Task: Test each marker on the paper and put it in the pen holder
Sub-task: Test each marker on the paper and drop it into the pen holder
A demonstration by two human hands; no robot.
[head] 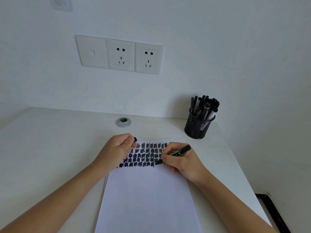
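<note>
Filling the pen holder [195,131]: black markers [206,107]

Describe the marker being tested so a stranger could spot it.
Find the white paper on the desk, with rows of black scribbles across its top. At the right end of those rows, the right hand grips one black marker, tip on the sheet. Unlike the markers standing in the mesh pen holder, it is uncapped and slanted.

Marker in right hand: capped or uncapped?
Uncapped. The marker has its bare tip on the paper beside the scribbles; the left hand holds a black cap.
</note>
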